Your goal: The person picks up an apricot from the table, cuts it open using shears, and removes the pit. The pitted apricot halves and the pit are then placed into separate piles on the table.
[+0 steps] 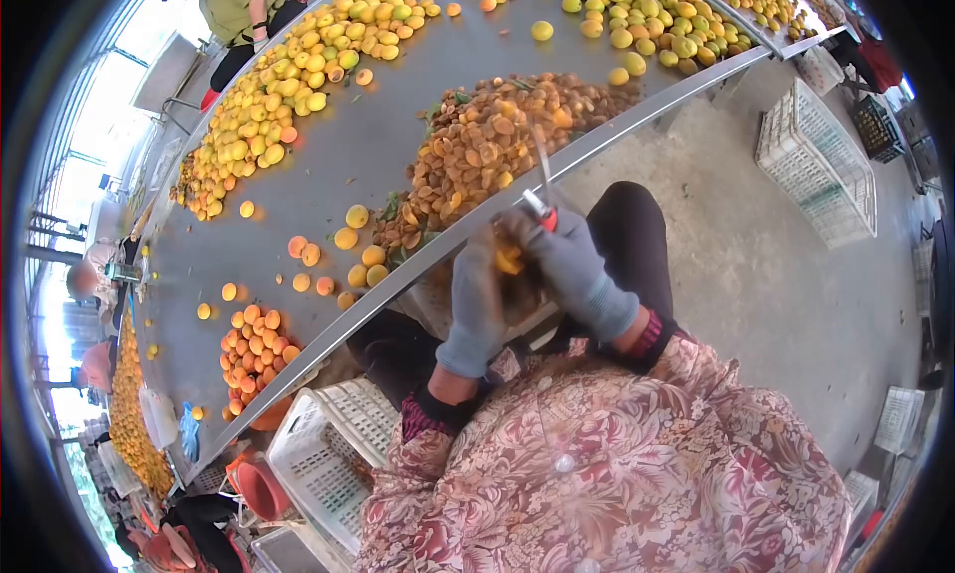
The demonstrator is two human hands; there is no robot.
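One orange fruit seems cupped in the left hand beside the table, and, from here, the right hand, closed on a knife, should angle the blade clear of the other.

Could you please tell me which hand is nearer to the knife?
Right. The right hand holds the knife by its red handle; the left hand is to the left of it and lower in the picture.
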